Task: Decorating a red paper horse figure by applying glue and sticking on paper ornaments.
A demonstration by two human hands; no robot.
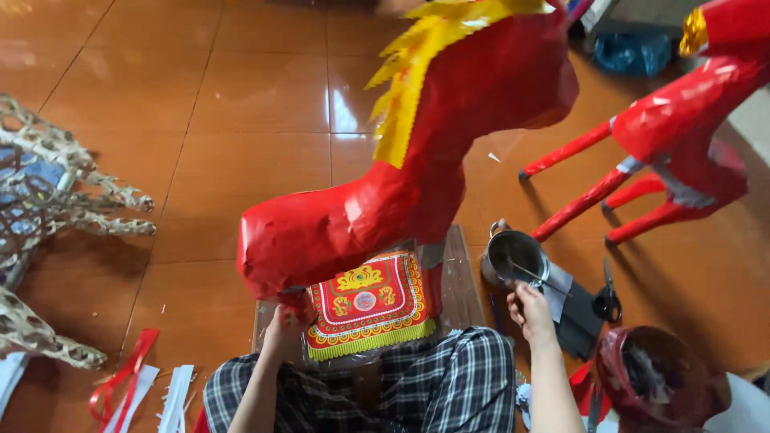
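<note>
I see a home craft workshop: tiled floor point(200, 120), red paper horses point(417, 160), bare woven frames point(48, 192), glue pot point(515, 258), scissors point(607, 298).

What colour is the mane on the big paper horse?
Yellow, on the mane of the red paper horse; the head view shows it.

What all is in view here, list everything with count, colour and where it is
Paper horse: one, red with yellow mane, centre.
Second paper horse: one, red, upper right.
Saddle cloth: one, red and yellow, under the horse.
Metal pot: one, silver, right of centre.
Scissors: one, black, beside the pot.
Bare frames: pale lattice, left edge.
Paper strips: red and white, lower left.
Left hand: at the horse's rear.
Right hand: holding a thin stick in the pot.
</note>
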